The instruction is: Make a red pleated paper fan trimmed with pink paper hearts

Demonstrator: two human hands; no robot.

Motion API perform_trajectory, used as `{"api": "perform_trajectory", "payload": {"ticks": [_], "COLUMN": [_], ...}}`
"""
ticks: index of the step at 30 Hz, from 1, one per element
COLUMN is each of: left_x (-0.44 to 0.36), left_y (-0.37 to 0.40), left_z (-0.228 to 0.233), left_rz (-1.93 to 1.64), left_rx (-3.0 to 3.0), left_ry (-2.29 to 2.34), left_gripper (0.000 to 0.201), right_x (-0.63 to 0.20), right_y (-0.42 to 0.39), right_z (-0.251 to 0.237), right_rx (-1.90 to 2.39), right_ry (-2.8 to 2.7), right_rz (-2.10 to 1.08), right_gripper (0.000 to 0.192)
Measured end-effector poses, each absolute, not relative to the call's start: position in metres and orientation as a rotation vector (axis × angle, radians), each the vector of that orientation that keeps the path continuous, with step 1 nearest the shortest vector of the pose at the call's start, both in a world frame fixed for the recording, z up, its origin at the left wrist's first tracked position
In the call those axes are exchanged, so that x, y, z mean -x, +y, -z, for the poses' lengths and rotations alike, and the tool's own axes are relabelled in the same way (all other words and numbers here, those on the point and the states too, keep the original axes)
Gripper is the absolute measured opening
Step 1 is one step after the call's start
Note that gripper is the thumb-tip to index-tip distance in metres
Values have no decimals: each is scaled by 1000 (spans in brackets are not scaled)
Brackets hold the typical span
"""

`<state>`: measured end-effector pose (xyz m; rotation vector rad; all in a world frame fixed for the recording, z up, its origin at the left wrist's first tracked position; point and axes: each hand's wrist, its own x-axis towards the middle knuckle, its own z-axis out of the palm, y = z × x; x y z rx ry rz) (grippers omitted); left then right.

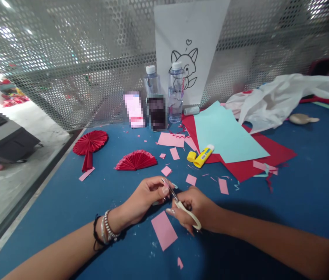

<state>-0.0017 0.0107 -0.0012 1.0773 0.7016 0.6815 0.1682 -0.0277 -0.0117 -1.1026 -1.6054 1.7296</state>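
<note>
One pink scrap (pixel 167 184) is pinched by fingers of the left hand (pixel 150 193); the right hand (pixel 195 203), clamped on scissors (pixel 182 206), should snip slowly.

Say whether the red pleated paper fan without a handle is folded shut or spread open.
Spread open: the red pleated paper fan lies on the flat blue tabletop, its pleats radiating into an arc.

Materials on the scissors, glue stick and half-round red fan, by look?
Scissors: blades probably steel, given the grey metallic glint; cream handle likely smooth moulded plastic, judging by its even colour and rounded loop.
Glue stick: likely smooth plastic, a rigid-looking yellow tube with a printed label.
Half-round red fan: probably paper, crisply pleated; slight sheen, so a coated finish is possible.
</note>
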Motion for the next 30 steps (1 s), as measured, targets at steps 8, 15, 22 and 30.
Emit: {"api": "perform_trajectory", "payload": {"ticks": [8, 15, 22, 30], "left_x": [2, 2, 1, 2], "left_y": [12, 12, 12, 13], "left_z": [0, 1, 1, 3], "left_rz": [-696, -698, -701, -691], "left_rx": [-1062, -1077, -1084, -1079], "left_ry": [751, 747, 768, 769], "left_gripper": [27, 25, 25, 23], "right_x": [-166, -168, -167, -168], "right_y": [-28, -28, -28, -27], "right_z": [11, 7, 4, 6], "right_rx": [1117, 1115, 1160, 1158], "right_ry": [-1631, -1718, -1753, -1735], "right_rz": [-1647, -1565, -1514, -1522], "right_gripper": [24, 24, 23, 24]}}
